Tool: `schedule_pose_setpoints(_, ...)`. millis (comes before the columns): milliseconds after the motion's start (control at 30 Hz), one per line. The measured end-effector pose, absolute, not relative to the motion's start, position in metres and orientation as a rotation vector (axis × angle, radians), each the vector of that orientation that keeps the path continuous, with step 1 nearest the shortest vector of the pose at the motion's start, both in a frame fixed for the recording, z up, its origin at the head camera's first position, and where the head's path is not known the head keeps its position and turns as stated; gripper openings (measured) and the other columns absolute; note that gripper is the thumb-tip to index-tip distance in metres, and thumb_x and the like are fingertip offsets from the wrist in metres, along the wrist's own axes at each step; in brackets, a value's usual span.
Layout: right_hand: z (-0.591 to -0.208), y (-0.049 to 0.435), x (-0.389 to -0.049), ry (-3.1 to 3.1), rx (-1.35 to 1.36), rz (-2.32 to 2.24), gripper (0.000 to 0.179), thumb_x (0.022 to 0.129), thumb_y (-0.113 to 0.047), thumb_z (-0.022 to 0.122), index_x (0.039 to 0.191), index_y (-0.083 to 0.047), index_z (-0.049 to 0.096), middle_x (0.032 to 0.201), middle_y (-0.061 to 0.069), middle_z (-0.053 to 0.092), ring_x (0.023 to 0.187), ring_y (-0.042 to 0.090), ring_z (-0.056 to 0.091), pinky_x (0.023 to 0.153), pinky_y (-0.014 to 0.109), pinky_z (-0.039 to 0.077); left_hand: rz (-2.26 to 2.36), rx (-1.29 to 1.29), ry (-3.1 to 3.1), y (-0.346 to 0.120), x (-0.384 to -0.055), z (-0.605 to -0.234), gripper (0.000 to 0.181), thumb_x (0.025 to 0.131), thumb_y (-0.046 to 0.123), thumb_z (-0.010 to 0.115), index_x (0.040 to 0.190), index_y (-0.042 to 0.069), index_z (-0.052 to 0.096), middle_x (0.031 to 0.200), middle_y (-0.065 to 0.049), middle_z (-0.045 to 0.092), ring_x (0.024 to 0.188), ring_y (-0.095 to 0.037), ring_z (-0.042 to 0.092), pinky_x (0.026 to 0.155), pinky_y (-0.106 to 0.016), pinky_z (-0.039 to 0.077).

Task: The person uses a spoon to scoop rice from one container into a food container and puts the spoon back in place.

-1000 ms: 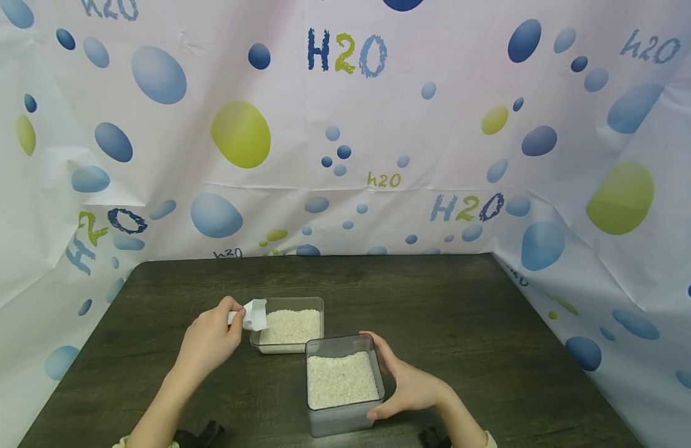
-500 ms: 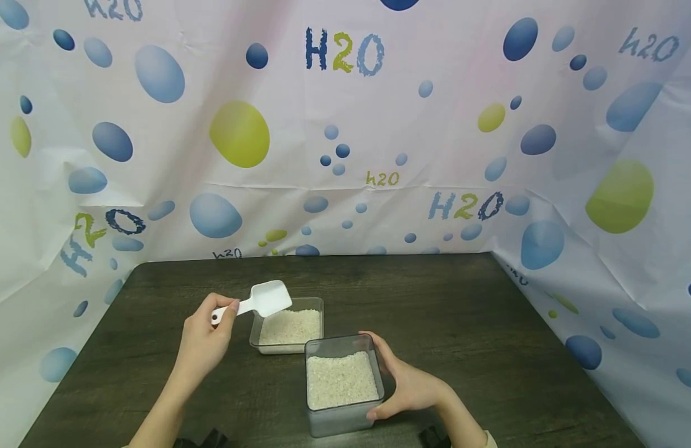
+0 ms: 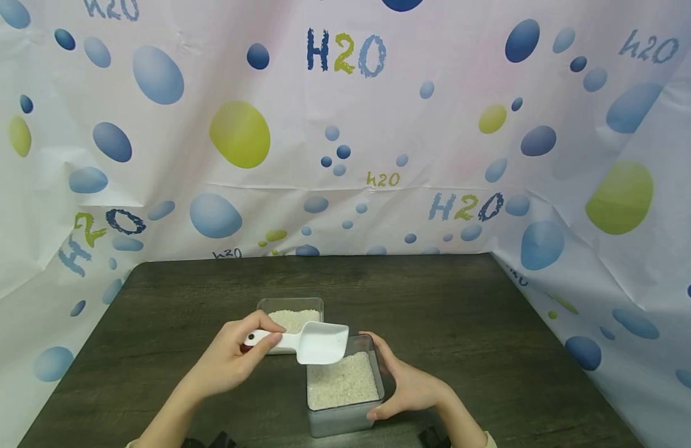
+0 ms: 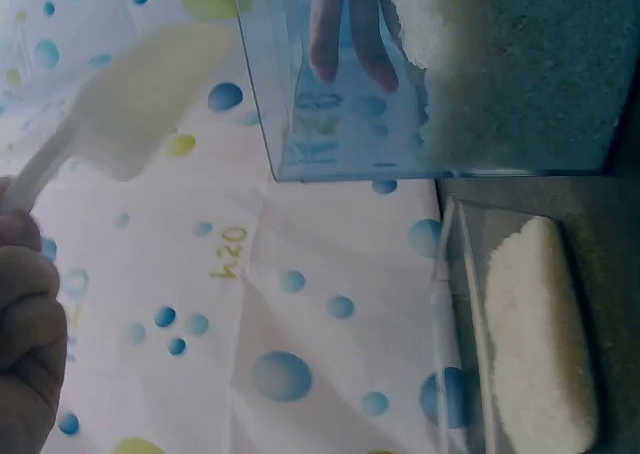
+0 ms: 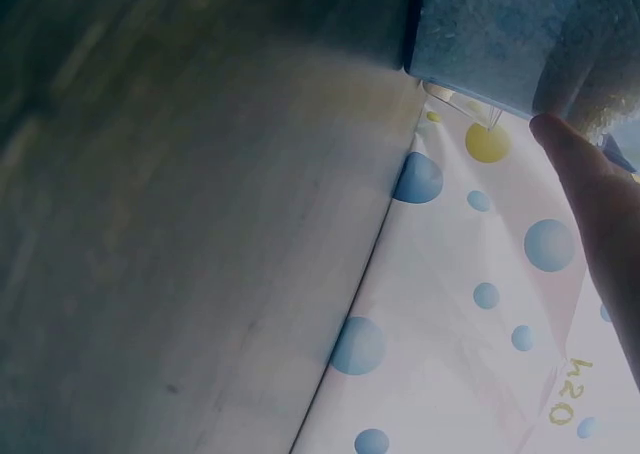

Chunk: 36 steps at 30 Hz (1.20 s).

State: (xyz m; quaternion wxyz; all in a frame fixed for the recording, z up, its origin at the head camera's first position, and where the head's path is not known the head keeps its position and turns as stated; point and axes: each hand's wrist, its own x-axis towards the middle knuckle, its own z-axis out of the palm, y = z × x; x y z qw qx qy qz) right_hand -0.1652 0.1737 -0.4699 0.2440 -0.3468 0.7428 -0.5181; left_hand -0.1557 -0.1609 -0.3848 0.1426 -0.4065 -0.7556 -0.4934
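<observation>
My left hand (image 3: 233, 354) pinches the handle of a white scoop (image 3: 323, 343) between thumb and fingers. The scoop's blade hangs over the back left of a smoky clear box (image 3: 345, 423), and no rice shows in it in the head view. White rice (image 3: 345, 382) fills much of that box. My right hand (image 3: 409, 386) grips the box's right side, thumb at the front and fingers round the back corner. Through the clear wall, the left wrist view shows those fingers (image 4: 365, 34). Behind, a shallower clear container (image 3: 318, 305) holds more rice (image 3: 293, 320), partly covered by the left hand and scoop.
Both containers stand on a dark wood-grain table (image 3: 435, 298). A white sheet (image 3: 334, 124) printed with blue and green dots hangs behind and along both sides. Small black objects (image 3: 222, 440) lie at the table's near edge.
The left hand has lifted the scoop from the shallow container and carried it right and nearer, over the taller box. The right hand and its box have stayed in place.
</observation>
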Motion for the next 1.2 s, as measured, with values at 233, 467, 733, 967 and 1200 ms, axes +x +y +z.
schedule_pose_setpoints(233,-0.474,0.174,-0.165,2.028,-0.988,-1.418,0.113,0.083,-0.032,0.079,0.153,-0.031,-0.010,0.157,0.025,-0.013,0.141,0.054,-0.002,0.102,0.074,0.022,-0.981,-1.422,-2.213,-0.143,-0.152,-0.382,0.004,0.100,0.015,0.057,0.099,0.013,0.060,0.082,0.005,0.065,0.060,0.010,0.040,0.052,-0.007,0.039)
schedule_pose_setpoints(467,-0.475,0.174,-0.165,2.013,-0.994,-1.440,0.114,0.083,-0.026,0.079,0.154,-0.029,-0.010,0.158,0.017,0.007,0.142,0.041,0.017,0.107,0.064,0.026,-0.587,-1.481,-2.105,-0.124,-0.150,-0.385,0.025,0.106,0.025,0.041,0.088,0.015,0.055,0.071,0.012,0.052,0.056,0.009,0.030,0.049,-0.005,0.026)
schedule_pose_setpoints(733,-0.476,0.174,-0.165,2.023,-0.992,-1.427,0.114,0.083,-0.030,0.079,0.153,-0.031,-0.011,0.158,0.023,-0.008,0.142,0.049,0.006,0.104,0.070,0.025,-0.541,-1.473,-2.198,-0.116,-0.146,-0.390,0.022,0.102,0.018,0.051,0.080,0.016,0.052,0.067,0.013,0.047,0.056,0.009,0.024,0.048,-0.005,0.020)
schedule_pose_setpoints(967,-0.475,0.174,-0.165,2.016,-0.988,-1.430,0.113,0.083,-0.032,0.079,0.153,-0.032,-0.009,0.158,0.024,-0.013,0.142,0.051,-0.001,0.102,0.074,0.022,-0.816,-1.377,-2.602,-0.123,-0.146,-0.396,0.005,0.095,0.010,0.062,0.093,0.014,0.062,0.078,0.009,0.064,0.053,0.008,0.031,0.052,-0.012,0.037)
schedule_pose_setpoints(1200,-0.473,0.174,-0.166,2.002,-0.993,-1.440,0.113,0.083,-0.030,0.078,0.153,-0.031,-0.010,0.158,0.021,-0.002,0.142,0.045,0.014,0.105,0.068,0.024,-1.129,-1.221,-2.876,-0.126,-0.152,-0.402,0.010,0.103,0.021,0.052,0.101,0.016,0.060,0.080,0.011,0.064,0.074,-0.002,0.061,0.074,-0.034,0.053)
